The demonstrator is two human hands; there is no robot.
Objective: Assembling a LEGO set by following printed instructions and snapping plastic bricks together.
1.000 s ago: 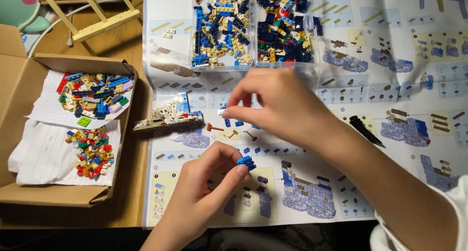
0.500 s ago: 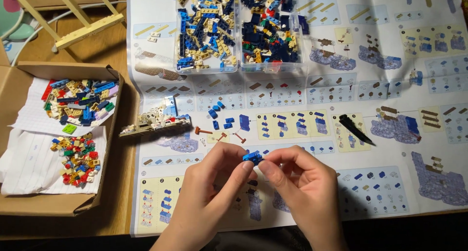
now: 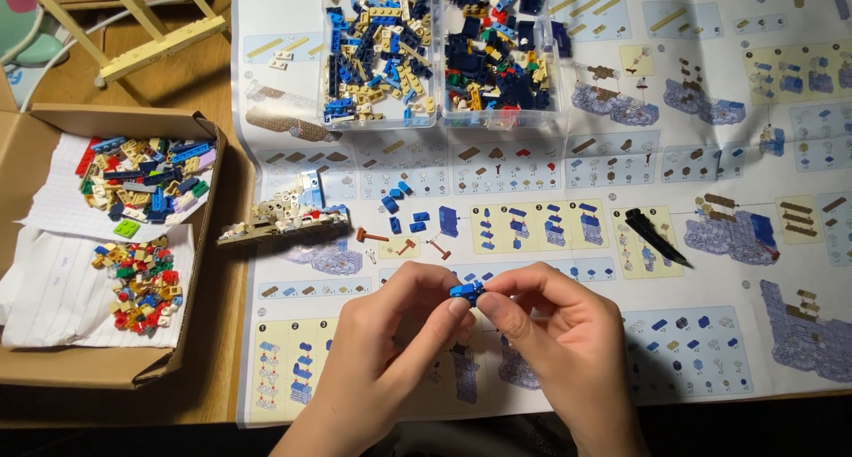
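Observation:
My left hand (image 3: 382, 359) and my right hand (image 3: 559, 350) meet low in the middle of the head view. Together their fingertips pinch a small blue brick piece (image 3: 466, 290) above the large printed instruction sheet (image 3: 550, 164). Just beyond the hands, several loose blue bricks (image 3: 417, 216) and small brown parts (image 3: 373, 237) lie on the sheet. A partly built tan and white model (image 3: 282, 219) rests at the sheet's left edge.
Two clear plastic trays (image 3: 439, 124) of blue, tan and dark bricks stand at the top. A cardboard box (image 3: 200, 244) on the left holds paper with mixed coloured bricks. A black pointed tool (image 3: 655, 235) lies to the right. A wooden frame (image 3: 151, 44) is top left.
My right hand came back from the loose bricks and joined my left hand on the blue piece. The two hands now hold it together, slightly closer to each other.

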